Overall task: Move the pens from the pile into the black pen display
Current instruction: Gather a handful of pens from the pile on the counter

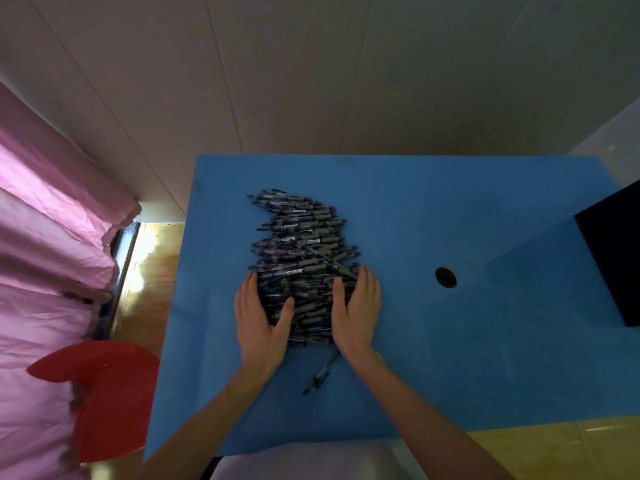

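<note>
Blue bench (450, 209) w/ pink curtain (52, 237) at left. Head view: left hand (261, 315) and right hand (356, 310) are lying flat, fingers spread, bracketing pen pile (301, 251), gripping nothing. One stray pen (320, 374) is lying near. Black pen display (613, 251) is sitting far right, well apart; looks like barely started.

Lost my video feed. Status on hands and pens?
Both hands open, flanking pen pile. One stray pen near. Black display far right; nothing in the way.
</note>
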### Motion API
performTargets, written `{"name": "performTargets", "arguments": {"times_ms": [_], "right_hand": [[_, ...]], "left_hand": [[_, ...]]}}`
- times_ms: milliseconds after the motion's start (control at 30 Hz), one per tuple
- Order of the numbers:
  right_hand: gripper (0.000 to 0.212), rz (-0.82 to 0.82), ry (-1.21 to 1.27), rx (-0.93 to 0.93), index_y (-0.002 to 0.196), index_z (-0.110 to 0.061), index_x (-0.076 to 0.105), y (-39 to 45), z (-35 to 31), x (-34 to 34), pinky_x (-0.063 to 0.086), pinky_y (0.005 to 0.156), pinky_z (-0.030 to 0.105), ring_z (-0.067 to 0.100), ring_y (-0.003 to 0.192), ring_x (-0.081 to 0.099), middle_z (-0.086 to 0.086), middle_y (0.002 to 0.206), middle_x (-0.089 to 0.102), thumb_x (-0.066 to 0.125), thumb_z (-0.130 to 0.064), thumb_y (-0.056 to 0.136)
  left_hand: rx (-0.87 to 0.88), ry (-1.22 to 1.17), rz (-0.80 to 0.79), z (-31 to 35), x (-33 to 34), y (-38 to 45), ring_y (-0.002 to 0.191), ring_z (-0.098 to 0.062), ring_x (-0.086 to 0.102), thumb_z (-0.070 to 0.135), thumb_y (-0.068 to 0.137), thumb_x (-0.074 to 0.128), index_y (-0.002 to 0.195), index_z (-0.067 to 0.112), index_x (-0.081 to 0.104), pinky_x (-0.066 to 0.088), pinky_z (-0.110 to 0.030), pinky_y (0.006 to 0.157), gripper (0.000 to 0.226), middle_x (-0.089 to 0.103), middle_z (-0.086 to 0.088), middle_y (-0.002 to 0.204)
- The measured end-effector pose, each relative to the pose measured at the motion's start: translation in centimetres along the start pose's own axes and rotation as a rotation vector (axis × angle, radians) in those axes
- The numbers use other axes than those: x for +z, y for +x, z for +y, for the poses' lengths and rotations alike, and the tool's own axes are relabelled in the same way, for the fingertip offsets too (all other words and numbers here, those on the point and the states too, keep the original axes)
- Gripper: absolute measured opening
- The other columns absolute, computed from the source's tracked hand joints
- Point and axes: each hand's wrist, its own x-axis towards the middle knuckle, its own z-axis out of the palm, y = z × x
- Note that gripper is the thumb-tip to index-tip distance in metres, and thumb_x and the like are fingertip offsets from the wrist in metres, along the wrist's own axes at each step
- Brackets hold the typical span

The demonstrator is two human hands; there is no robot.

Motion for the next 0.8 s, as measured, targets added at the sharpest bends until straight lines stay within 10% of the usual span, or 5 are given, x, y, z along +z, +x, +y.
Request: {"name": "performTargets", "arguments": {"times_ms": [333,800], "right_hand": [[0.099,-0.186,-0.158,-0.3,0.163,-0.015,0.002,-1.6,6.7,-3.7,0.003,0.127,0.036,0.011,0.157,-0.006,-0.002,0.171,-0.004,0.034,-0.077,0.093],[0.125,-0.226,-0.547,-0.452,0.161,-0.001,0.002,-4.1,8.7,-4.3,0.003,0.126,0.046,0.026,0.157,-0.002,0.012,0.17,-0.001,0.035,-0.092,0.082]], "left_hand": [[0.264,0.494,-0.233,-1.9,-1.1,-5.1,0.157,-0.031,-0.002,0.099,0.057,0.056,0.162,0.008,0.007,0.012,-0.057,0.125,0.147,-0.004,-0.012,0.17],[0.184,0.512,-0.203,-4.5,-2.9,-3.4,0.157,-0.019,-0.01,0.09,0.082,0.037,0.16,0.01,-0.012,0.006,-0.048,0.128,0.122,-0.006,-0.008,0.17]]}}
